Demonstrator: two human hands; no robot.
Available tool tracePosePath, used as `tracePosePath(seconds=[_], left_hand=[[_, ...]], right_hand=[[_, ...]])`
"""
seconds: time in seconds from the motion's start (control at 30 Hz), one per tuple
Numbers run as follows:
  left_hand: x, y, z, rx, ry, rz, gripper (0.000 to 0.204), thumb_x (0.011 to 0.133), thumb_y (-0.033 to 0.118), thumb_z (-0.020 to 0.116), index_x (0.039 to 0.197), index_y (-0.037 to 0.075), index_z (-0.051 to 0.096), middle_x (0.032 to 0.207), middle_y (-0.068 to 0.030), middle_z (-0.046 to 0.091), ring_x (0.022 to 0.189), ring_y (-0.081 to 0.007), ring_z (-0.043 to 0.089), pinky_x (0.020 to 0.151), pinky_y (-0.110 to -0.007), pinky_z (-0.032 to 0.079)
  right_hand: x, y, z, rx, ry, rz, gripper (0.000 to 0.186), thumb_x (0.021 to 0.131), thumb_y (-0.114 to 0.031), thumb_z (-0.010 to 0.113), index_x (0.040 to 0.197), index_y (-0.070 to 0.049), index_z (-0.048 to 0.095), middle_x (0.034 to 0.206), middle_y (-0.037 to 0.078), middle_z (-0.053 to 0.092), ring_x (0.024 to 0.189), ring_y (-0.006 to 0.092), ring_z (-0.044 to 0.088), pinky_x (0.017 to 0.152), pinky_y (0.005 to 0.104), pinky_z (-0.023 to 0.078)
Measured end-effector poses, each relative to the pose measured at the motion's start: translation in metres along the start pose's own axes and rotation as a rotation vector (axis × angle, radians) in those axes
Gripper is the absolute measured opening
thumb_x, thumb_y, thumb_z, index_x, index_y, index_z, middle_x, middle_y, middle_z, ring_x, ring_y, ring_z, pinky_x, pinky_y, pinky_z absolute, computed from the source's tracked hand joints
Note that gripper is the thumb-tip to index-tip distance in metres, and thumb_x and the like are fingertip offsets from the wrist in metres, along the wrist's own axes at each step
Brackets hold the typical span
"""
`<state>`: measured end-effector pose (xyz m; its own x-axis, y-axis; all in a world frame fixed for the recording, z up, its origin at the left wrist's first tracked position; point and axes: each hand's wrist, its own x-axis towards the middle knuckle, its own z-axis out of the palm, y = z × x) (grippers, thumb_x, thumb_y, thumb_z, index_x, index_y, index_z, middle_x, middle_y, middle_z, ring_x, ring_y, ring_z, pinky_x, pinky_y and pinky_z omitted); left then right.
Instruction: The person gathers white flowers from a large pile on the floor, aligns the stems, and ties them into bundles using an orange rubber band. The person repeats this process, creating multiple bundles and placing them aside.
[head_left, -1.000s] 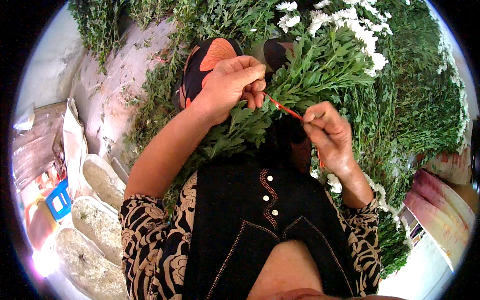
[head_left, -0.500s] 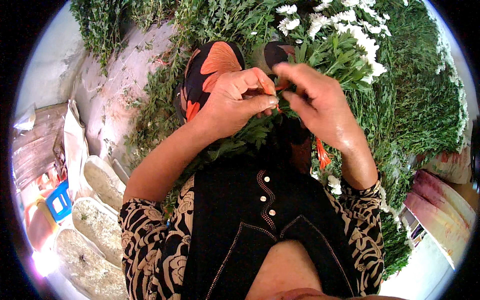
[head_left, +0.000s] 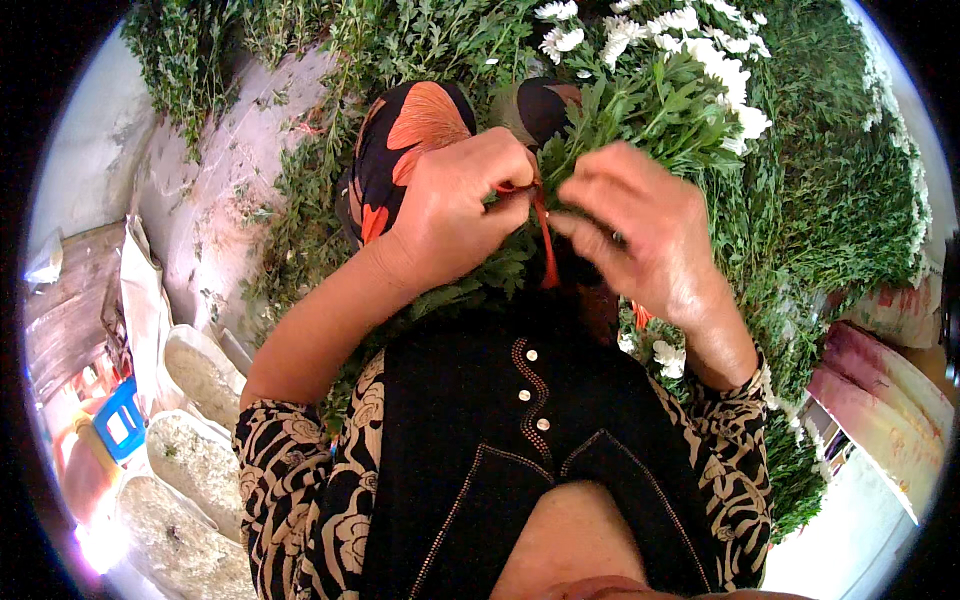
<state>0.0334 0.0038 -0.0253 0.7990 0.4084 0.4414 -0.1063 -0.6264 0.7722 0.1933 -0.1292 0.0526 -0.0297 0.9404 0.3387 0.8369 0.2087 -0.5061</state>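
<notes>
My left hand (head_left: 455,205) is closed in a pinch on a red string (head_left: 548,250) at a bunch of leafy stems (head_left: 650,110) lying across my lap, with white flower heads (head_left: 730,85) toward the upper right. A strand of the string hangs down between my hands. My right hand (head_left: 640,230), slightly blurred, is just right of the string, its curved fingers apart near it with nothing visible held in them. A patterned black and orange cloth covers my knee (head_left: 410,120) behind my left hand.
Piles of leafy stems (head_left: 830,180) with white flowers fill the right side. More stems (head_left: 180,60) lie along the pale surface (head_left: 230,170) at upper left. Scuffed white containers (head_left: 190,460) and a blue plastic object (head_left: 118,420) stand at lower left; streaked pink sheets (head_left: 870,400) at lower right.
My right hand has risen from below right to beside my left hand. The red string, stretched between my hands a second ago, now has a strand hanging down between them.
</notes>
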Motion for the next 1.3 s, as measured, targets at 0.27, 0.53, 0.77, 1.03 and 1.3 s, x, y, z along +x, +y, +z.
tracePosePath(seconds=[0.27, 0.53, 0.77, 1.03, 1.3], left_hand=[[0.007, 0.011, 0.000, 0.437, 0.064, 0.358, 0.022, 0.070, -0.004, 0.076, 0.083, 0.005, 0.060, 0.092, -0.0090, 0.066, 0.075, -0.0266, 0.066, 0.065, -0.035, 0.055], [0.006, 0.013, 0.002, 0.450, 0.024, 0.215, 0.023, 0.074, -0.005, 0.074, 0.091, 0.005, 0.064, 0.088, -0.0121, 0.065, 0.076, -0.0297, 0.066, 0.065, -0.036, 0.054], [-0.020, 0.042, 0.002, 0.454, -0.372, 0.075, 0.025, 0.074, -0.002, 0.070, 0.093, 0.007, 0.057, 0.088, -0.0127, 0.059, 0.080, -0.0352, 0.063, 0.065, -0.043, 0.052], [-0.032, 0.049, -0.006, 0.442, -0.329, -0.138, 0.075, 0.067, 0.014, 0.086, 0.132, 0.003, 0.050, 0.122, -0.0204, 0.058, 0.113, -0.0393, 0.058, 0.094, -0.046, 0.048], [-0.001, 0.072, 0.006, 0.543, -0.481, -0.062, 0.072, 0.079, 0.017, 0.078, 0.139, -0.003, 0.043, 0.121, -0.0240, 0.060, 0.106, -0.0432, 0.063, 0.089, -0.046, 0.051]], right_hand=[[0.026, 0.040, 0.006, 0.308, -0.251, 0.063, 0.024, 0.075, 0.001, 0.072, 0.099, -0.003, 0.069, 0.086, 0.012, 0.065, 0.081, 0.0345, 0.066, 0.068, 0.0403, 0.051], [0.008, 0.039, 0.021, 0.214, -0.017, 0.086, 0.016, 0.077, -0.003, 0.071, 0.092, -0.006, 0.065, 0.084, 0.010, 0.062, 0.080, 0.0343, 0.065, 0.067, 0.0429, 0.051], [-0.004, 0.031, 0.040, -0.041, 0.056, 0.156, 0.011, 0.078, -0.005, 0.067, 0.081, -0.005, 0.056, 0.086, 0.012, 0.056, 0.073, 0.0356, 0.064, 0.060, 0.0451, 0.054], [-0.069, 0.013, 0.031, 0.358, 0.146, 0.249, 0.020, 0.083, -0.020, 0.073, 0.089, -0.005, 0.062, 0.079, 0.015, 0.062, 0.075, 0.0378, 0.065, 0.062, 0.0448, 0.051], [-0.102, -0.008, 0.068, 1.205, 0.422, 0.489, 0.058, 0.088, -0.036, 0.078, 0.125, 0.003, 0.056, 0.118, 0.014, 0.065, 0.107, 0.0196, 0.062, 0.093, 0.0358, 0.051]])
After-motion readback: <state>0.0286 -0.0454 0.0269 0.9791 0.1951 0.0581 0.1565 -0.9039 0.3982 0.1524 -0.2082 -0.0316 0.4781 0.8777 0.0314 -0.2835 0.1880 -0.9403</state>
